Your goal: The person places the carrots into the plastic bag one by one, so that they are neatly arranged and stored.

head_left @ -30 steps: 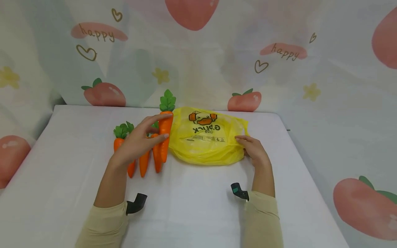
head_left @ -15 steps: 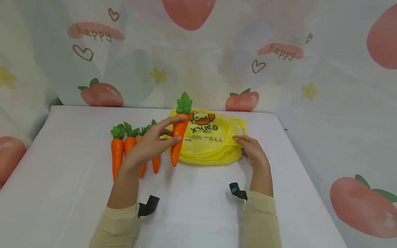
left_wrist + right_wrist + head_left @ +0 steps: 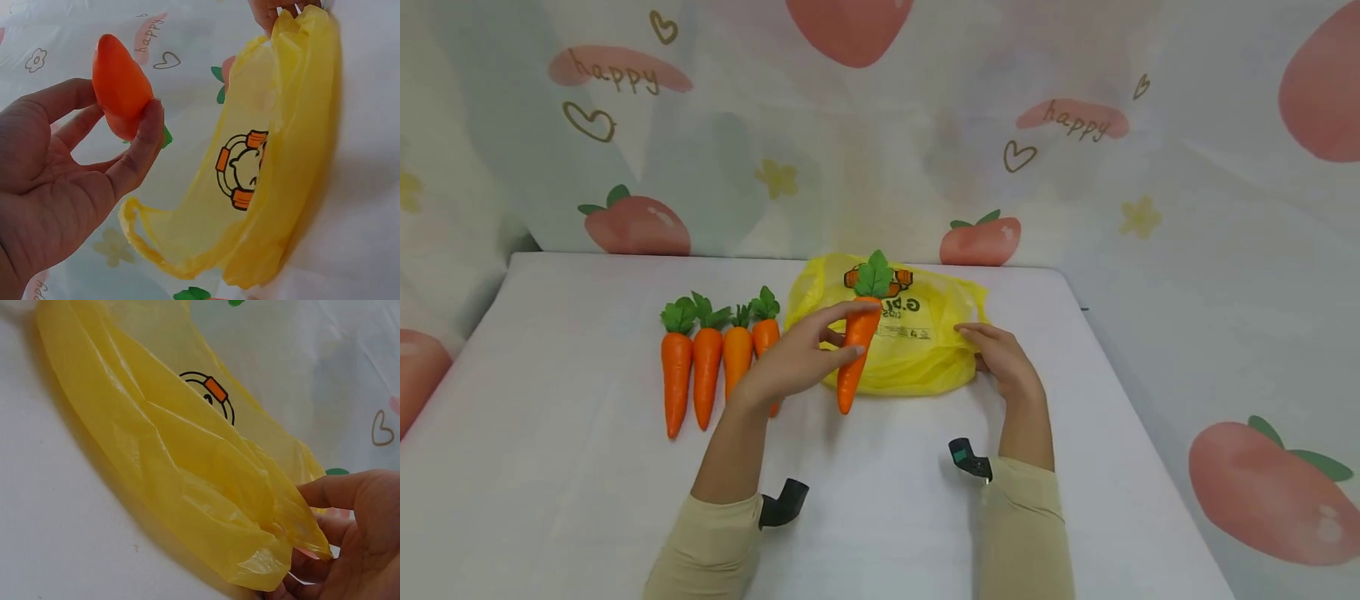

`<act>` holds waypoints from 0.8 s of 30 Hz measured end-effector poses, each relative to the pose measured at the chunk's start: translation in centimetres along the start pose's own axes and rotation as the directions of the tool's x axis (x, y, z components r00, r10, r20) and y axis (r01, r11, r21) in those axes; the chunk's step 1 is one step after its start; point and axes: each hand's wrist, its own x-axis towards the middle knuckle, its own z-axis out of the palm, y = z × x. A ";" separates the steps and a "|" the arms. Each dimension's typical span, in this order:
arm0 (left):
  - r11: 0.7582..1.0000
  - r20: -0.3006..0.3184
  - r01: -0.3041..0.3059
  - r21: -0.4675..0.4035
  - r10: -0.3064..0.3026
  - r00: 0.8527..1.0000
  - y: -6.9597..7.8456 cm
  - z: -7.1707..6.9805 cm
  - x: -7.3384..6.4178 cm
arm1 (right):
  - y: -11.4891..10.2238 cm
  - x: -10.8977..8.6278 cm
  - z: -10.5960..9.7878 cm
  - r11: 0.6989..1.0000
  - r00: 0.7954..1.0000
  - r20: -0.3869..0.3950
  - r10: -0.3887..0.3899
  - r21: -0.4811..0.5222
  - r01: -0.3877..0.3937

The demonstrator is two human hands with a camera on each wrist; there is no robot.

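My left hand (image 3: 805, 354) pinches an orange carrot (image 3: 859, 346) between thumb and fingers, its green leaves pointing up and its tip down. In the head view this carrot overlaps the front of a yellow plastic bag (image 3: 917, 367) printed with a duck. The left wrist view has the same carrot (image 3: 122, 87) seen from its tip end. At the bag's right side my right hand (image 3: 1006, 358) grips the plastic edge. Close up in the right wrist view, the fingers (image 3: 331, 490) hold the gathered yellow bag (image 3: 181, 469).
Several carrots lie in a row on the left of the white table (image 3: 580, 467): a left one (image 3: 676, 375), one beside it (image 3: 706, 367), and others partly behind my left arm. A fruit-printed backdrop (image 3: 850, 125) rises behind the table.
My left hand has carried the carrot to the right, away from the other carrots and across the front of the bag. The right hand keeps its hold at the bag's side.
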 end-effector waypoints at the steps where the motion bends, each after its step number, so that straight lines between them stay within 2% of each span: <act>1: 1.000 0.002 0.007 -0.011 -0.007 1.000 -0.2 0.1 0.1 | 0.0 0.0 0.0 1.000 1.000 0.005 -0.001 -0.003 0.001; 14: 0.995 0.013 0.070 -0.067 -0.069 0.998 -2.5 1.8 2.5 | 0.0 -0.1 0.0 1.000 1.000 0.013 -0.009 -0.013 0.010; 24: 0.994 0.004 0.100 -0.044 -0.100 0.995 -3.7 2.6 4.7 | 0.0 0.1 0.2 1.000 1.000 0.015 -0.012 -0.005 0.013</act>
